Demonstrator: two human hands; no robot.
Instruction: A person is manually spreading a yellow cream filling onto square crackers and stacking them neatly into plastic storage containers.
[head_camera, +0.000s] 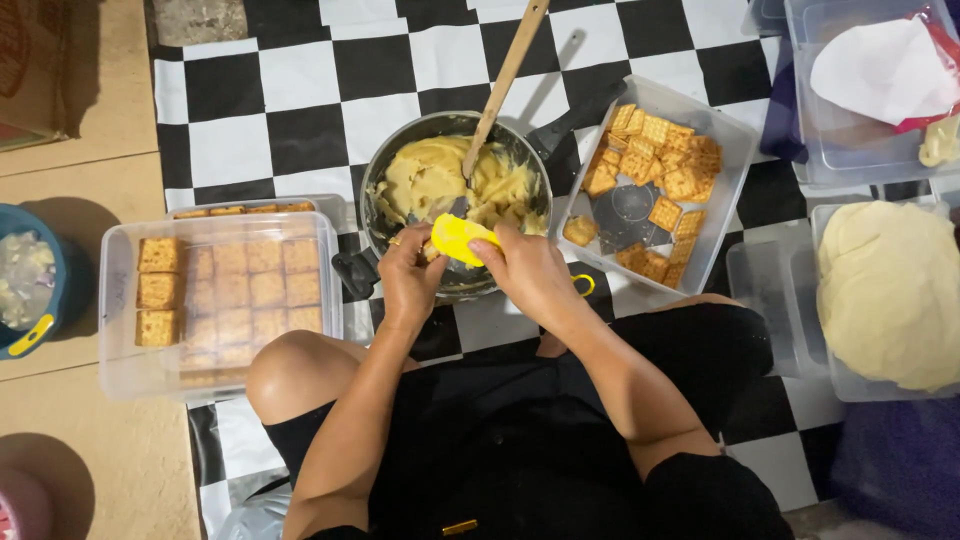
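Note:
My right hand (530, 272) grips a yellow scraper (458, 238) and presses it against a cracker that my left hand (408, 272) holds; the cracker is mostly hidden by the fingers. Both hands hover over the near rim of a dark pan (372, 175) filled with pale yellow paste (430, 175). A wooden spoon (505, 80) stands in the paste, handle leaning away. A clear box with rows of square crackers (225, 290) sits left of my knee. Another clear tub with loose crackers (655, 160) lies right of the pan.
A black-and-white checkered mat (300, 90) covers the floor. At the right stands a container of pale dough (885, 290), with empty clear tubs (770, 290) beside it and more containers (860, 90) behind. A blue bucket (30, 280) sits at the far left on brown floor.

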